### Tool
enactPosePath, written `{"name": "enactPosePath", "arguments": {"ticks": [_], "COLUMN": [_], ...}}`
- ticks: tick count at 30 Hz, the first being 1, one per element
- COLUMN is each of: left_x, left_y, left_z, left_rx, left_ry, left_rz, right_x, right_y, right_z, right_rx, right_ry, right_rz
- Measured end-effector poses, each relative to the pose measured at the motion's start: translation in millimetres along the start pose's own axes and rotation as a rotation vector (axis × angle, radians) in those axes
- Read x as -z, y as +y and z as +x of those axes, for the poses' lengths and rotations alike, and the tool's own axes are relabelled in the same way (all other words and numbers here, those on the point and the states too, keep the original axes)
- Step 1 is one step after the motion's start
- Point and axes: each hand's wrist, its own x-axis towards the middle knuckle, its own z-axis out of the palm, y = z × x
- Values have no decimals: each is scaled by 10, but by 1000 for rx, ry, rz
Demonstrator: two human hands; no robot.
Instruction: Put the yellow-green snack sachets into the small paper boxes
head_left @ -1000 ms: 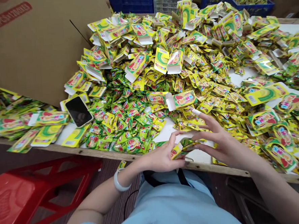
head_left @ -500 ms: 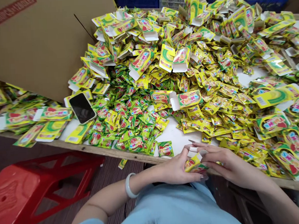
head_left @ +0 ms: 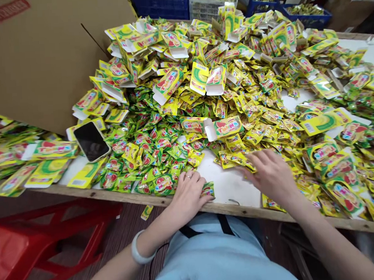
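My left hand (head_left: 189, 194) is down at the table's front edge, fingers curled over the green candy packets (head_left: 166, 183). One green packet (head_left: 208, 189) sticks out between its thumb and fingers; the fingertips are hidden. My right hand (head_left: 273, 177) reaches into the yellow candy packets (head_left: 232, 159). Its thumb and fingers are apart around the edge of the pile, slightly blurred. Bare white tabletop (head_left: 229, 188) shows between the hands. A small thin dark piece (head_left: 234, 201) lies there near the edge.
Printed yellow-green boxes (head_left: 224, 127) lie over the packets, and more are stacked at right (head_left: 344, 196). A phone (head_left: 92, 141) rests at left before a large brown carton (head_left: 52, 59). A red stool (head_left: 16, 252) stands below. Crates (head_left: 208, 5) are behind the table.
The small box held between both hands is out of them. My left hand has moved left onto the green packets; my right hand has moved forward to the yellow ones. The view has shifted.
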Motion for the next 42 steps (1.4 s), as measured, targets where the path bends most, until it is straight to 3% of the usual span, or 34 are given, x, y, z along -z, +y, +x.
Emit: {"name": "enactPosePath", "arguments": {"ticks": [3, 6, 9, 12, 15, 18, 21, 25, 28, 31, 34, 36, 40, 42], "left_x": [-2, -28, -48, -47, -58, -85, -99, -87, -45, 41, 203, 382, 794, 882], "left_y": [-4, -76, -100, -54, -14, -9, -9, -14, -21, 10, 51, 57, 26, 3], "left_z": [14, 66, 142, 205, 235, 250, 259, 248, 235, 276, 426, 580, 918, 1067], "left_rx": [64, 237, 288, 250, 300, 316, 212, 121, 66, -24, -107, -109, 63, 163], "left_ry": [41, -3, -117, -160, -121, -99, -146, -80, -40, -108, -123, -46, 222, 235], "left_rz": [-359, -860, -1279, -1478, -1587, -1614, -1559, -1326, -1109, -867, -592, -397, -78, 36], "right_x": [-410, -428, -272, -128, -118, -295, -538, -640, -565, -513, -502, -466, -296, -209], "right_y": [-256, -148, 66, 116, -18, -248, -485, -643, -580, -437, -333, -301, -214, -123], "right_z": [248, 285, 258, 241, 195, 140, 160, 247, 269, 287, 373, 468, 666, 747], "right_rx": [108, 172, 177, 185, 47, -89, -48, 49, -54, -149, -106, -102, -278, -400], "right_ry": [11, 31, -4, 62, 183, 32, -115, 11, 12, -195, -360, -260, 130, 242], "right_rz": [-432, -511, -365, -215, 66, 423, 530, 321, 393, 725, 887, 881, 996, 1087]}}
